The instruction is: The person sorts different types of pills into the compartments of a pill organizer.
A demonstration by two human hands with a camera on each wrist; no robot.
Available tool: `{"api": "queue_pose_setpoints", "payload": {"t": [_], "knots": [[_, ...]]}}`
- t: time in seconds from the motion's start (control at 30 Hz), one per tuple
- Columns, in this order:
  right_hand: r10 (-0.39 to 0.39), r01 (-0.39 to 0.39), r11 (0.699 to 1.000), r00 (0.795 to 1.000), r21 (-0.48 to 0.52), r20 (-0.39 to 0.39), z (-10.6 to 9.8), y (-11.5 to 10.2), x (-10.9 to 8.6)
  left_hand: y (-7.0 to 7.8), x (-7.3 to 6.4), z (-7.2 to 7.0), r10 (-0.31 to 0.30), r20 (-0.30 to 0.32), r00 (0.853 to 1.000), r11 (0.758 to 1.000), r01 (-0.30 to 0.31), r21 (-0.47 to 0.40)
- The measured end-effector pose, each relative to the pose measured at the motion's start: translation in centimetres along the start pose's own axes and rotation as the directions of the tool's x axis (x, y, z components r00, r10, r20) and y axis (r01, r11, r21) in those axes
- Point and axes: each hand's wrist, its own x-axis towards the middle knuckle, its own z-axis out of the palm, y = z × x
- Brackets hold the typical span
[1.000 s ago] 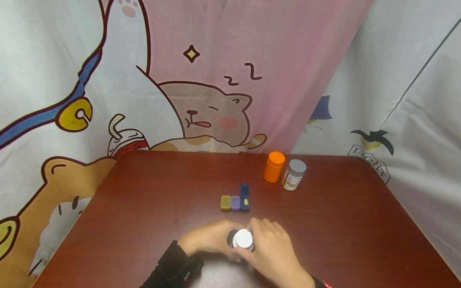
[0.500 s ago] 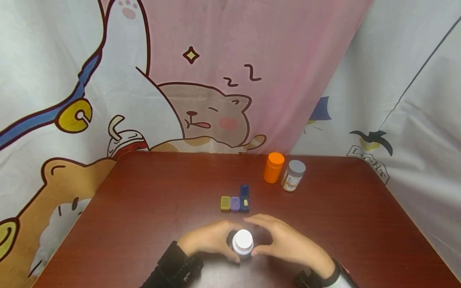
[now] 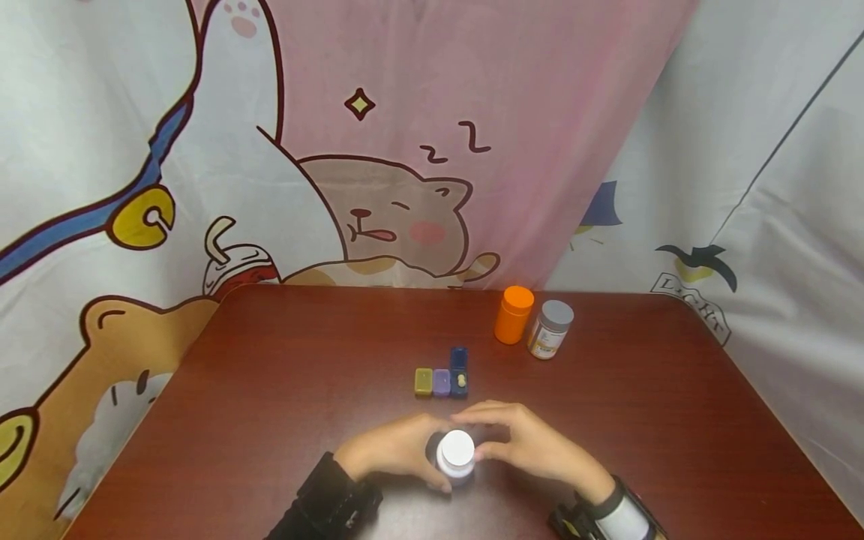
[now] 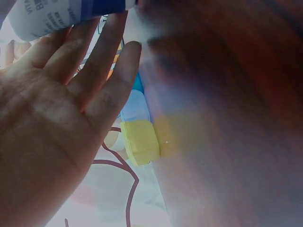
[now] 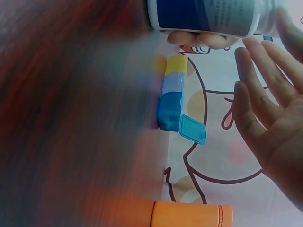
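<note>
A white pill bottle (image 3: 454, 470) with a white cap (image 3: 458, 447) stands upright on the table close to the person. My left hand (image 3: 397, 448) holds it from the left, fingers behind and thumb in front. My right hand (image 3: 529, 441) is at the cap's right side, thumb tip right at its edge and fingers reaching behind it, fairly straight. In the right wrist view the bottle (image 5: 203, 16) shows a blue-and-white label. Just beyond the hands lies a small pill organizer (image 3: 441, 382) with yellow, purple and blue compartments. Its blue lid (image 3: 459, 358) stands open, a pale pill (image 3: 462, 380) inside.
An orange bottle (image 3: 514, 315) and a white jar with a grey lid (image 3: 550, 330) stand at the back right of the brown table (image 3: 304, 345). A cartoon-printed curtain (image 3: 405, 90) hangs behind the far edge.
My right hand first covered the bottle's cap, then drew off to the right with its fingers spread. Now its thumb and fingers are back close around the cap. My left hand stays on the bottle.
</note>
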Motion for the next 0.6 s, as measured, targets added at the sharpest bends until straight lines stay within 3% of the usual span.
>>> {"api": "queue_pose_setpoints", "payload": {"t": [0.5, 0.6], "knots": [[-0.077, 0.076, 0.996, 0.997, -0.048, -0.032, 0.8, -1.4, 0.4, 0.0, 0.1, -0.1, -0.003, 0.008, 1.000, 1.000, 0.003, 0.008], [-0.096, 0.091, 0.990, 0.994, -0.107, -0.042, 1.1, -1.7, 0.4, 0.1, 0.0, -0.1, -0.011, 0.010, 1.000, 1.000, 0.010, 0.007]]}}
